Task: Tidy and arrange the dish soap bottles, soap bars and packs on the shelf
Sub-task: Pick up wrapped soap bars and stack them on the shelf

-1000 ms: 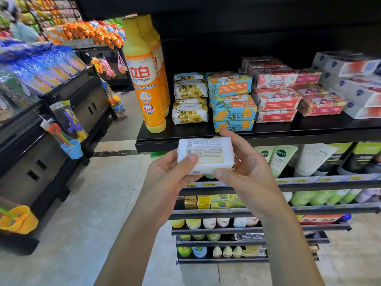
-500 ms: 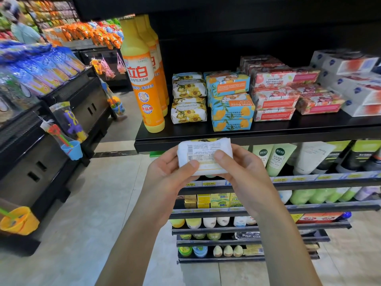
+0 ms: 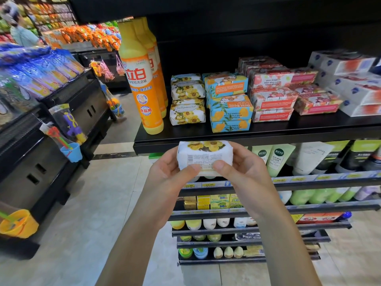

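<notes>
A white-wrapped soap bar (image 3: 205,154) with yellow flowers on its upper edge is held by both my hands just below the front edge of the black shelf (image 3: 268,134). My left hand (image 3: 171,174) grips its left end, thumb on the label. My right hand (image 3: 245,172) grips its right end, thumb beside the other. On the shelf stand orange dish soap bottles (image 3: 141,83) at the left, then a stack of matching yellow-flower soap bars (image 3: 187,100), blue goat soap packs (image 3: 229,102), pink soap packs (image 3: 274,96) and white boxes (image 3: 354,79).
Lower shelves hold green and white tubes (image 3: 278,159), small yellow boxes (image 3: 212,201) and bottles. A black display unit (image 3: 51,141) with hanging toys stands to the left across a tiled aisle. A person (image 3: 18,27) stands far back left.
The soap bar has been tipped in my hands, so its flowered face now shows at the top. Both thumbs have come together on the label side.
</notes>
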### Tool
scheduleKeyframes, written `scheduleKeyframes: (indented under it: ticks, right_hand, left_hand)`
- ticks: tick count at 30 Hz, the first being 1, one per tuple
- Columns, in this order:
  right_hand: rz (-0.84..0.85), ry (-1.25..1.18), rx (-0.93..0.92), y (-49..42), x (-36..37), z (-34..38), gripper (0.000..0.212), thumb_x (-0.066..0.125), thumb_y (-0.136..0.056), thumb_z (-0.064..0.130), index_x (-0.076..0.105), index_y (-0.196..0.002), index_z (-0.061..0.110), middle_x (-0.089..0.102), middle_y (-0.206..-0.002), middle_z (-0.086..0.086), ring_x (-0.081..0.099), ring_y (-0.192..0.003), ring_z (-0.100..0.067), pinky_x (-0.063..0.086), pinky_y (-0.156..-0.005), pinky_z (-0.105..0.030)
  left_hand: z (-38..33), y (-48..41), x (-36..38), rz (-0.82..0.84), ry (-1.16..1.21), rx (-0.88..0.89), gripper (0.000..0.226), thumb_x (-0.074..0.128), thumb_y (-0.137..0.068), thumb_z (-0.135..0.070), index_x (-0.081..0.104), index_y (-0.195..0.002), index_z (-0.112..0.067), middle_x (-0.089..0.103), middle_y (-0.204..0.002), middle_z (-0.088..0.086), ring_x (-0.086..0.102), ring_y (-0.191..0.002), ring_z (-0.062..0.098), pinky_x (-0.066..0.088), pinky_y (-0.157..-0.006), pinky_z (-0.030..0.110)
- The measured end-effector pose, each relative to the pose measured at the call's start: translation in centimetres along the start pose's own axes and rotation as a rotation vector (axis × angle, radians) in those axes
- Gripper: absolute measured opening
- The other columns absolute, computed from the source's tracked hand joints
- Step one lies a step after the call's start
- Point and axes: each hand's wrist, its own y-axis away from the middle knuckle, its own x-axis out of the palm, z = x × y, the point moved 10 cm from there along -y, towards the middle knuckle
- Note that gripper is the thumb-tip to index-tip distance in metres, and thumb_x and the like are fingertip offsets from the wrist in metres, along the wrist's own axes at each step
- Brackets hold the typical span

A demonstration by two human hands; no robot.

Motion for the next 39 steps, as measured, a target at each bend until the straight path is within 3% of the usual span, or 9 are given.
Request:
scheduleKeyframes:
  ticks: [7, 16, 19, 22, 26, 29, 32, 35, 39]
  right_hand:
    - [0.019, 0.05, -0.08, -0.1, -0.1, 0.6, 0.049, 0.073, -0.082, 0.008, 0.062, -0.13, 0.011, 0.073, -0.121, -0.007, 0.067, -0.116, -0.021, 0.055, -0.094, -0.031]
    - [0.059, 0.001, -0.014, -0.1, 0.5, 0.1, 0.058, 0.08, -0.083, 0.009, 0.059, -0.136, 0.017, 0.07, -0.124, 0.001, 0.066, -0.116, -0.015, 0.054, -0.09, -0.026]
    - [-0.006, -0.005, 0.067, -0.3, 0.0, -0.8, 0.064, 0.083, -0.079, 0.033, 0.058, -0.138, 0.025, 0.07, -0.128, 0.004, 0.066, -0.117, -0.014, 0.054, -0.093, -0.029]
    - [-0.058, -0.012, 0.126, -0.4, -0.2, -1.7, 0.075, 0.082, -0.073, 0.048, 0.058, -0.137, 0.019, 0.072, -0.125, -0.004, 0.069, -0.115, -0.023, 0.056, -0.098, -0.037]
    - [-0.065, -0.031, 0.141, -0.3, -0.1, -1.8, 0.06, 0.082, -0.083, 0.036, 0.061, -0.132, 0.01, 0.074, -0.121, -0.008, 0.069, -0.112, -0.033, 0.056, -0.101, -0.037]
    - [-0.073, -0.039, 0.138, -0.3, -0.3, -1.8, 0.058, 0.082, -0.08, 0.033, 0.063, -0.13, 0.013, 0.075, -0.118, -0.007, 0.07, -0.113, -0.026, 0.054, -0.103, -0.038]
    - [-0.079, -0.066, 0.114, -0.4, -0.5, -1.6, 0.056, 0.081, -0.075, 0.026, 0.065, -0.128, 0.016, 0.076, -0.115, -0.007, 0.071, -0.111, -0.021, 0.057, -0.093, -0.029]
    - [-0.055, -0.071, 0.067, -0.6, -0.6, -1.2, 0.057, 0.081, -0.074, 0.016, 0.065, -0.129, 0.016, 0.075, -0.114, -0.007, 0.071, -0.109, -0.022, 0.056, -0.084, -0.023]
    - [-0.022, -0.009, -0.025, -0.8, -0.9, -0.2, 0.065, 0.082, -0.071, 0.006, 0.062, -0.132, 0.015, 0.073, -0.12, -0.007, 0.068, -0.115, -0.025, 0.058, -0.092, -0.034]
  left_hand:
    - [0.0, 0.1, 0.3, -0.034, 0.071, -0.072, 0.07, 0.068, -0.074, -0.052, 0.064, -0.127, -0.006, 0.076, -0.117, 0.007, 0.071, -0.113, 0.019, 0.052, -0.105, 0.042]
    - [0.1, -0.1, -0.4, -0.101, 0.119, -0.066, 0.058, 0.079, -0.082, -0.038, 0.065, -0.126, -0.003, 0.076, -0.118, 0.009, 0.071, -0.114, 0.022, 0.051, -0.105, 0.045]
    - [0.1, -0.1, -0.4, -0.1, 0.097, -0.05, 0.055, 0.076, -0.081, -0.035, 0.066, -0.126, -0.005, 0.075, -0.119, 0.008, 0.071, -0.114, 0.023, 0.052, -0.103, 0.043]
    - [0.2, -0.2, -0.3, -0.099, 0.063, -0.029, 0.052, 0.074, -0.08, -0.033, 0.068, -0.125, -0.008, 0.075, -0.119, 0.007, 0.07, -0.116, 0.023, 0.053, -0.103, 0.042]
    - [0.5, -0.4, -0.4, -0.105, 0.063, -0.036, 0.061, 0.077, -0.077, -0.033, 0.062, -0.133, -0.012, 0.074, -0.122, 0.007, 0.068, -0.119, 0.024, 0.053, -0.104, 0.043]
    - [0.6, -0.5, -0.5, -0.109, 0.072, -0.037, 0.065, 0.078, -0.075, -0.031, 0.061, -0.135, -0.015, 0.074, -0.121, 0.007, 0.068, -0.119, 0.024, 0.056, -0.101, 0.039]
    - [0.5, -0.6, -0.6, -0.11, 0.089, -0.027, 0.067, 0.079, -0.071, -0.027, 0.061, -0.135, -0.02, 0.075, -0.119, 0.006, 0.07, -0.115, 0.022, 0.059, -0.094, 0.032]
    - [0.5, -0.7, -0.4, -0.089, 0.088, -0.032, 0.073, 0.078, -0.072, -0.023, 0.056, -0.141, -0.021, 0.074, -0.123, 0.005, 0.069, -0.118, 0.022, 0.054, -0.099, 0.035]
    - [0.4, -0.9, -0.5, -0.084, 0.1, -0.063, 0.078, 0.088, -0.076, -0.04, 0.055, -0.143, -0.017, 0.072, -0.128, 0.004, 0.066, -0.122, 0.022, 0.052, -0.103, 0.039]
